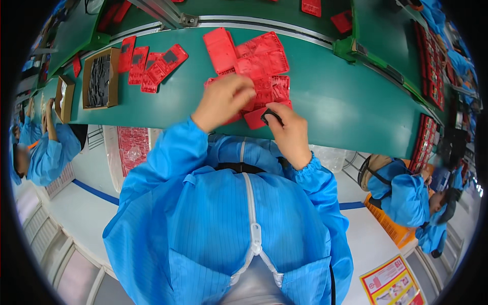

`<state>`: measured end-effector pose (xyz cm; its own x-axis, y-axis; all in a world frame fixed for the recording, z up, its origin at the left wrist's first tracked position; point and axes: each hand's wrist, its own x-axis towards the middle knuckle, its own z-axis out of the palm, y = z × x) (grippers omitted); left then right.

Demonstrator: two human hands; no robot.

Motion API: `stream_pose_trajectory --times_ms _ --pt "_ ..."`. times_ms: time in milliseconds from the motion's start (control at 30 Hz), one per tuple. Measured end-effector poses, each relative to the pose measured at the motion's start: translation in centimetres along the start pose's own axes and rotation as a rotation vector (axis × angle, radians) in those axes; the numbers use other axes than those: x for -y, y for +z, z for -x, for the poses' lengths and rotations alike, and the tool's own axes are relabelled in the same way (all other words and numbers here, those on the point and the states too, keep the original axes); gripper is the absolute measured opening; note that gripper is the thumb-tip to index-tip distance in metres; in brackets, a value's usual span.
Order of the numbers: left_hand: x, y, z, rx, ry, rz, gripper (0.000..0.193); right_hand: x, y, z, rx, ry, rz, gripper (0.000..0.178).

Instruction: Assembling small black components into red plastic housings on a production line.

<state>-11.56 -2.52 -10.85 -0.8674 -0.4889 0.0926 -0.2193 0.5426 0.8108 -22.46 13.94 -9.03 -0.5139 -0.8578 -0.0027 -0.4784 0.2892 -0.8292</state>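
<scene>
Red plastic cases (263,55) lie in a loose, overlapping pile on the green table (351,101), just beyond both hands and partly under them. One case (219,50) at the far left of the pile shows a flat, smooth face, while others show ribbed, sectioned insides.

The right hand (291,131) grips a small black piece (271,117) between thumb and fingers, right above the nearest red case (254,120); whether the piece touches that case I cannot tell. The left hand (223,101) is over the near left part of the pile, its fingers curled and slightly blurred; I cannot tell whether it holds anything.

Farther out to the left of the left hand, several more red cases (165,69) lie side by side and partly overlapping, with dark patches on them. Past these, still farther left, stands an open cardboard box (115,81) filled with black strips (99,81), and beyond it a smaller cardboard box (69,103). A metal rail (264,24) runs along the table's far side, ahead of the hands.

Well apart from the hands, a person in blue (48,157) is off to the left and another person in blue (406,198) is off to the right.
</scene>
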Motion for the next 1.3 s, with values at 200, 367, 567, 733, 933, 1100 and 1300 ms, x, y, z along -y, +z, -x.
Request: stream_pose_trajectory --times_ms 200,367,567,733,933,1100,1300 --pt "2.1 2.7 -5.5 0.033 0.025 -0.67 0.068 -3.0 -1.6 1.4 0.037 0.142 -0.171 0.017" --pt "0.8 4.8 -6.3 0.142 -0.087 -0.774 0.075 -3.5 -2.4 1.7 0.027 0.141 -0.188 0.013" --pt "-0.3 5.4 -6.7 0.182 -0.122 -0.817 0.065 -4.7 -2.1 1.1 -0.006 0.07 -0.184 0.01" --pt "-1.6 4.2 -6.7 0.183 -0.077 -0.849 0.06 -5.1 -1.9 -0.2 -0.158 0.168 -0.379 0.007" --pt "-4.0 -1.9 -3.5 0.284 -0.347 1.041 0.058 -0.6 -5.4 -1.7 -0.115 0.277 -1.145 0.008" --pt "-3.4 -1.5 -0.4 0.091 -0.377 1.295 0.049 3.6 -4.7 -2.2 -0.082 0.152 -1.292 0.009" --pt "-4.0 -1.7 0.9 -0.1 -0.358 1.007 0.039 5.2 -2.1 -2.7 -0.059 0.162 -1.216 0.01"
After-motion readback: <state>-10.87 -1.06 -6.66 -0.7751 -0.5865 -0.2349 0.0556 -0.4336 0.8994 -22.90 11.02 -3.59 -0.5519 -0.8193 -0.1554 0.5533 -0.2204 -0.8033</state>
